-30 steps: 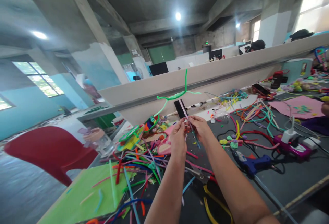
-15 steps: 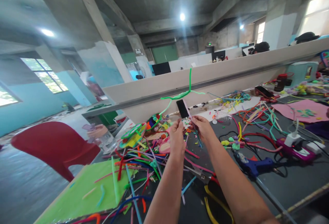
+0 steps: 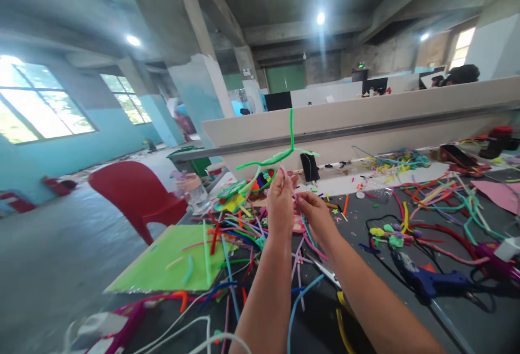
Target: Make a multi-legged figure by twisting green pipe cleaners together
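Note:
My left hand [image 3: 279, 202] and my right hand [image 3: 314, 214] are raised together over the dark table [image 3: 479, 310], fingers pinched on a thin pale pink pipe cleaner [image 3: 293, 190] that runs between them. Just behind my hands a bright green pipe cleaner shape [image 3: 280, 153] stands up from the table. Under and left of my hands lies a heap of coloured pipe cleaners [image 3: 235, 235].
A green foam sheet [image 3: 170, 262] lies left of the heap. A blue glue gun [image 3: 430, 281] sits at right amid cables. More pipe cleaners [image 3: 439, 197] spread at the right. A white partition [image 3: 365, 121] runs behind the table. A red chair [image 3: 138, 194] stands at left.
The view has swung left. My hands stayed joined on the pink pipe cleaner, the left hand now a little higher than the right.

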Tool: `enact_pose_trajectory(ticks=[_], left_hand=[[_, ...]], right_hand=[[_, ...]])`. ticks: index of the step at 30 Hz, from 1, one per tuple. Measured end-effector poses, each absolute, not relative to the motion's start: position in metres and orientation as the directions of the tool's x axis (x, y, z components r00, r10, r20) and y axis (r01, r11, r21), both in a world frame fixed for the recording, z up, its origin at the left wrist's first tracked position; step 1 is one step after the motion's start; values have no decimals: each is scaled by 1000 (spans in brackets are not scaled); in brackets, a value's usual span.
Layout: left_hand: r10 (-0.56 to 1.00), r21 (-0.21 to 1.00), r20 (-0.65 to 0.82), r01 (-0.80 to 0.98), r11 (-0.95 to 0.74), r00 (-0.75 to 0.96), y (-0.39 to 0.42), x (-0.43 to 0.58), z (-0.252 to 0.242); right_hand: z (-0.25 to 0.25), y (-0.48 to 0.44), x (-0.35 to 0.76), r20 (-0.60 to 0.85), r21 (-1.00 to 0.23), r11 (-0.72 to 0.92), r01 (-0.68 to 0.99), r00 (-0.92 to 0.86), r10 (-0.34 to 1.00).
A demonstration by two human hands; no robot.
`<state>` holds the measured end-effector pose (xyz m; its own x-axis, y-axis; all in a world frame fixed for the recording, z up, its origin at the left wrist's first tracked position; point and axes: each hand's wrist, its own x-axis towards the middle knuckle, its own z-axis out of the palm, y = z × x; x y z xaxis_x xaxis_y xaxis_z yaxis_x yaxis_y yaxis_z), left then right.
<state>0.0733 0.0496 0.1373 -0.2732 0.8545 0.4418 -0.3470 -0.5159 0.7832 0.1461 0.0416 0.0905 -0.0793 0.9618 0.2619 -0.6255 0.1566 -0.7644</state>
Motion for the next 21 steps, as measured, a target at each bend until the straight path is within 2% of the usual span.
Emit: enact_pose_trajectory(ticks=[6, 13, 16, 21], left_hand=[[848, 762, 432, -379, -525, -305, 31, 44, 156], [880, 807, 414, -352, -474, -234, 21, 42, 160], [882, 814, 422, -342, -471, -211, 22, 45, 158], [885, 810, 423, -356, -465, -194, 23, 49, 156]], right_hand=[[98, 26, 146, 232, -867, 50, -495, -314, 921], [108, 30, 178, 367, -869, 233, -437, -252, 895], [108, 31, 185, 368, -873, 245, -421, -241, 898], [105, 34, 190, 346, -900, 209, -383, -336, 876]])
